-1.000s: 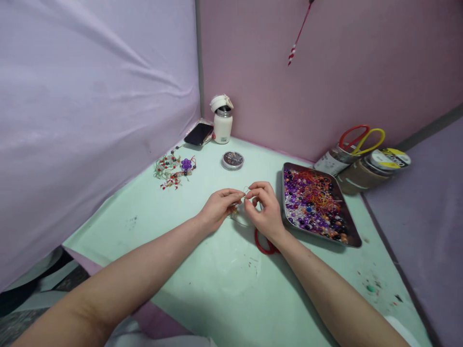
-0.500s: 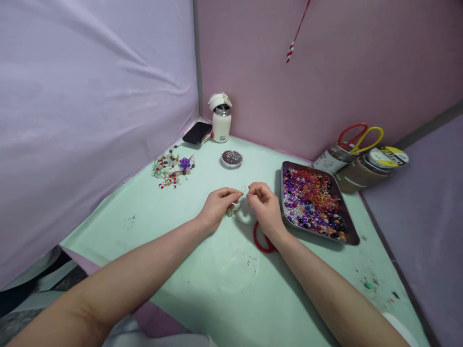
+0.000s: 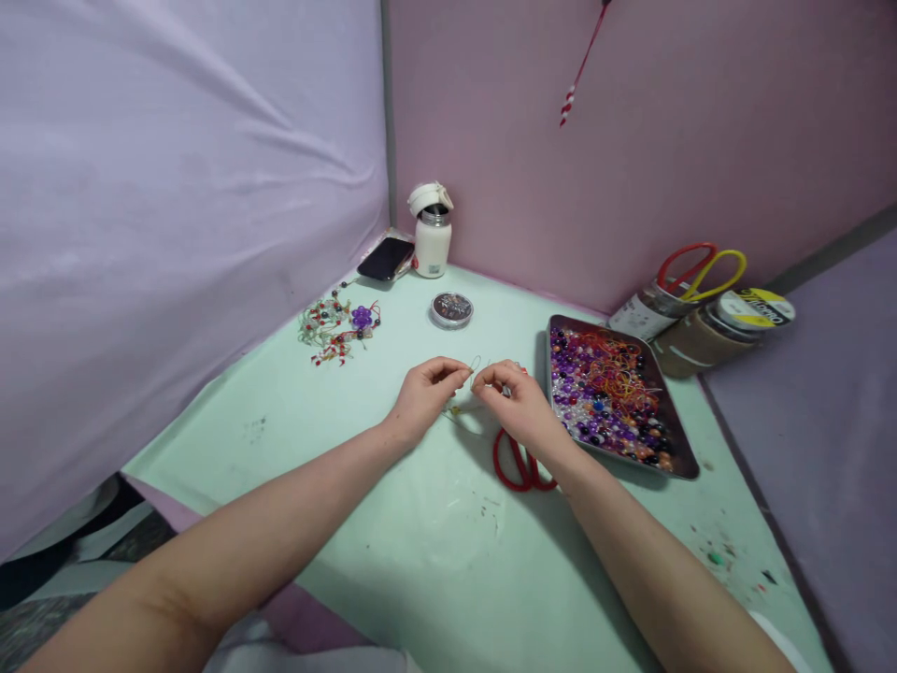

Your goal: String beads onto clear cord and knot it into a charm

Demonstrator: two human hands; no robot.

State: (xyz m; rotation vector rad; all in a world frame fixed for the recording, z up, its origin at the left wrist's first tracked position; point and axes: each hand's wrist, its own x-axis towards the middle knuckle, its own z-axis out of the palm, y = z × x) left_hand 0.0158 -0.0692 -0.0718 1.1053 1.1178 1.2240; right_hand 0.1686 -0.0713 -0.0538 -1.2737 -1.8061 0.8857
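Observation:
Over the middle of the table, my left hand [image 3: 425,400] pinches a thin cord [image 3: 476,364] whose small loop stands up above the fingertips. Close beside it, the fingers of my right hand [image 3: 515,397] are pinched together on the same cord. A small yellowish beaded piece [image 3: 455,410] hangs or lies just below the left fingers, partly hidden by them. Under my right hand lies a pair of scissors with red handles [image 3: 515,463], its blades mostly covered by the hand.
Right of my hands is a metal tray [image 3: 679,458] of beads and tangled cords. Behind it stand jars [image 3: 707,332], one holding scissors [image 3: 690,271]. A round case [image 3: 452,309], white bottle [image 3: 433,245], phone [image 3: 386,259] and finished beaded strings [image 3: 336,327] are farther back.
My right hand has shifted slightly down and closer to the left fingertips, uncovering more of the red scissor handles. My left hand keeps its pinch on the cord.

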